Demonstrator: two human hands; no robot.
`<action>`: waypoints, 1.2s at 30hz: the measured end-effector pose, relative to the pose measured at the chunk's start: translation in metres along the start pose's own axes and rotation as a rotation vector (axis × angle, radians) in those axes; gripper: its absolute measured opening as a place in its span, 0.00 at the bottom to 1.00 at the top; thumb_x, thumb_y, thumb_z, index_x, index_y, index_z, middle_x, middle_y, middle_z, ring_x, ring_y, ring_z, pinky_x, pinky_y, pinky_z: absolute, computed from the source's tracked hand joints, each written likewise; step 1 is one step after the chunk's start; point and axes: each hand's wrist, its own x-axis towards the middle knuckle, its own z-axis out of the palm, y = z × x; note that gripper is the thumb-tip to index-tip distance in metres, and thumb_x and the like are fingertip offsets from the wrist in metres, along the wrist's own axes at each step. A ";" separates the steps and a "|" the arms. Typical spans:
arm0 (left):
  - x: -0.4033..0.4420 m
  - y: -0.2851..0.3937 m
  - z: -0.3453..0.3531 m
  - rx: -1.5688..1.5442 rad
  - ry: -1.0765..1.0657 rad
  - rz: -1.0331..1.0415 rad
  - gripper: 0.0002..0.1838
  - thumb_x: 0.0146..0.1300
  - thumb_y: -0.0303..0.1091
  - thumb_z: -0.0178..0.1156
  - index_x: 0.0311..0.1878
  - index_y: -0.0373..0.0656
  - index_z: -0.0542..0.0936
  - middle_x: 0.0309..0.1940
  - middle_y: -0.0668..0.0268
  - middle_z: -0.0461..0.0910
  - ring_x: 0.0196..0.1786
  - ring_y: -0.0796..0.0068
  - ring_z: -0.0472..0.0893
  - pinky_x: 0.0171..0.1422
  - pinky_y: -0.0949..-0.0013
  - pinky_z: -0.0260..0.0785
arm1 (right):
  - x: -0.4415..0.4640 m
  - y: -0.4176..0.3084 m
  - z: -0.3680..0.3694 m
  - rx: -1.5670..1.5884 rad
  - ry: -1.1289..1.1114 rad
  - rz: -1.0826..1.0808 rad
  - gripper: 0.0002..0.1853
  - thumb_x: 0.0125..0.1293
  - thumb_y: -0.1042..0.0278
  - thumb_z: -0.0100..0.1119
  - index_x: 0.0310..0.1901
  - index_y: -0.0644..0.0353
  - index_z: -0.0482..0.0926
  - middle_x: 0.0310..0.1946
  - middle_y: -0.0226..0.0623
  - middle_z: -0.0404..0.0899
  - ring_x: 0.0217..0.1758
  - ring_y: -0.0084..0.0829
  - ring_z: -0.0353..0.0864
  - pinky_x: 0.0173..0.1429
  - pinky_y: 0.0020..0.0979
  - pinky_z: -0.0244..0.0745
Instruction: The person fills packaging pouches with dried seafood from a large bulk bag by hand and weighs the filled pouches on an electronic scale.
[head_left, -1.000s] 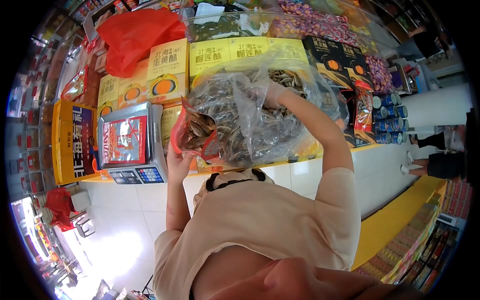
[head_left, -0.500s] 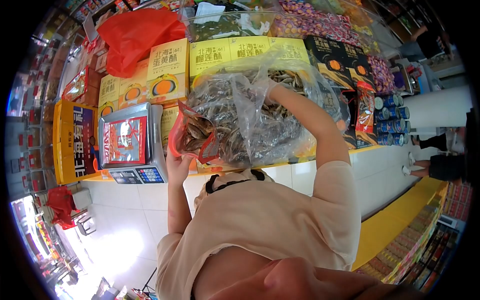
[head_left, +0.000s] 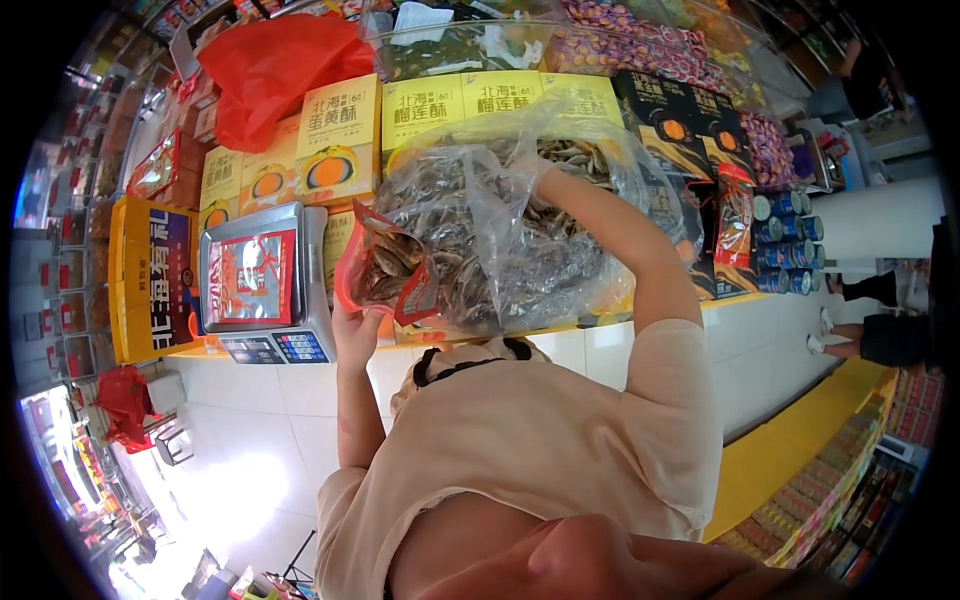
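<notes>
At the counter's near edge, my left hand (head_left: pixel 356 330) grips an opened red pouch (head_left: pixel 350 283) from below. The pouch's mouth gapes upward, and small dried fish (head_left: pixel 396 254) show inside. To its right lies a large clear plastic bag (head_left: pixel 497 215), spread wide and heaped with dried fish (head_left: pixel 545 255). My right hand (head_left: pixel 527 180) is at the far side of this bag, among its plastic folds and the fish; a clear plastic glove seems to cover it. Its fingers are hidden by plastic, so whether they hold anything does not show.
A digital scale (head_left: pixel 318 285) with a flat red packet (head_left: pixel 252 278) on it stands left of the pouch. Yellow pastry boxes (head_left: pixel 338 130) and black boxes (head_left: pixel 665 115) surround the bag. Red plastic (head_left: pixel 270 70) lies at back left; blue cans (head_left: pixel 790 228) sit right. A person's legs (head_left: pixel 845 340) show at far right.
The view has shifted very slightly. My left hand still holds the pouch, and my right hand stays at nearly the same spot in the bag.
</notes>
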 end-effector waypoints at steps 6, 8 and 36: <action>-0.003 -0.006 0.000 -0.013 0.024 0.004 0.29 0.59 0.31 0.58 0.61 0.33 0.61 0.60 0.57 0.65 0.61 0.67 0.66 0.64 0.67 0.56 | -0.002 0.002 0.012 -0.029 0.016 -0.024 0.12 0.43 0.70 0.58 0.34 0.56 0.79 0.37 0.42 0.77 0.42 0.40 0.77 0.44 0.35 0.71; -0.003 -0.008 0.000 -0.032 0.033 0.025 0.28 0.59 0.31 0.58 0.61 0.33 0.62 0.59 0.57 0.66 0.61 0.67 0.66 0.63 0.67 0.57 | 0.000 0.004 0.018 -0.042 0.028 -0.035 0.11 0.43 0.70 0.58 0.33 0.56 0.79 0.36 0.42 0.78 0.41 0.40 0.77 0.43 0.35 0.71; -0.007 -0.003 -0.001 0.022 0.032 -0.057 0.26 0.56 0.26 0.57 0.59 0.31 0.64 0.59 0.55 0.66 0.61 0.64 0.66 0.64 0.65 0.56 | -0.034 -0.014 -0.023 0.131 -0.194 -0.084 0.17 0.39 0.70 0.61 0.36 0.60 0.79 0.33 0.44 0.79 0.38 0.42 0.78 0.39 0.38 0.72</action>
